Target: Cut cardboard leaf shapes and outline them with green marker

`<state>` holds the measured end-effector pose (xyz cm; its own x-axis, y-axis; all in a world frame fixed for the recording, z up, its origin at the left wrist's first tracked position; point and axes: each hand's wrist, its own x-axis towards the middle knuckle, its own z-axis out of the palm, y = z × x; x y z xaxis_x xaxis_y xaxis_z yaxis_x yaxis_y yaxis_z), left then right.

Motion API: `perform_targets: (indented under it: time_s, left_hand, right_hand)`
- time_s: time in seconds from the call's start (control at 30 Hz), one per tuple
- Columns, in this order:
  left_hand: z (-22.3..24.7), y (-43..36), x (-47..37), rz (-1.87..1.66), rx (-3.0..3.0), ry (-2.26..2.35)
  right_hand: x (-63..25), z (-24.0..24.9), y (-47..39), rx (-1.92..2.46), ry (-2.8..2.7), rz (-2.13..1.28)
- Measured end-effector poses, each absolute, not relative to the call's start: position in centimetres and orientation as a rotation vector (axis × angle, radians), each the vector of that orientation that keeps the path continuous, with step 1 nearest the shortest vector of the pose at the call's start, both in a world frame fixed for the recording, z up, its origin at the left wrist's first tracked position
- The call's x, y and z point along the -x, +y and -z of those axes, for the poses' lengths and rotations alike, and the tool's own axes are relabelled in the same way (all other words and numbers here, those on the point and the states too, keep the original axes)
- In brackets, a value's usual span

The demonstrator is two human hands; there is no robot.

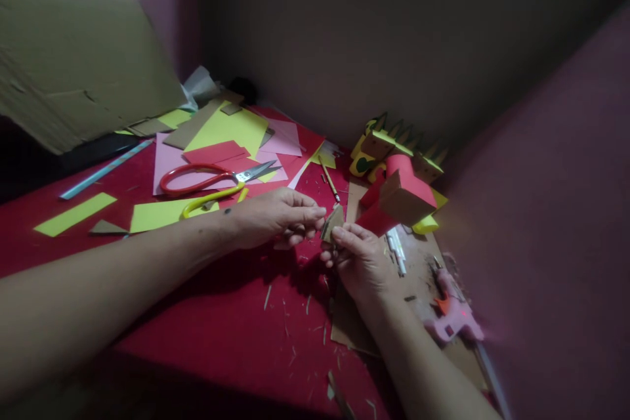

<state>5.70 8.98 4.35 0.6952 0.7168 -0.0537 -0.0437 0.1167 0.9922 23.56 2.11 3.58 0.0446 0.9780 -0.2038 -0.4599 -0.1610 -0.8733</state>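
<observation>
Hands point(361, 259) | cardboard piece point(333, 222) | between them, pinched by right

Scissors point(241, 177) obstruct beyond the left fingers point(304, 214); near cloth point(236, 331) gives passage.

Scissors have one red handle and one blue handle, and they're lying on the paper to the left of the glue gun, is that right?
Not quite: in the head view, the scissors have one red and one yellow handle, not blue.
</observation>
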Motion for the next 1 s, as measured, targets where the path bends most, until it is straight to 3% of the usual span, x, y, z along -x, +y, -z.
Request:
perform_targets:
  time_s: [0.4, 1.0]
  left_hand:
    - [-5.0, 8.3, -6.3, -0.523, -1.596, 0.762]
    - [-5.4, 8.2, -5.9, -0.482, -1.699, 0.699]
  right_hand:
    - [-22.9, -2.7, 2.0, 1.049, -0.724, -1.318]
    - [-23.8, -2.3, 2.3, 0.845, -0.825, -1.439]
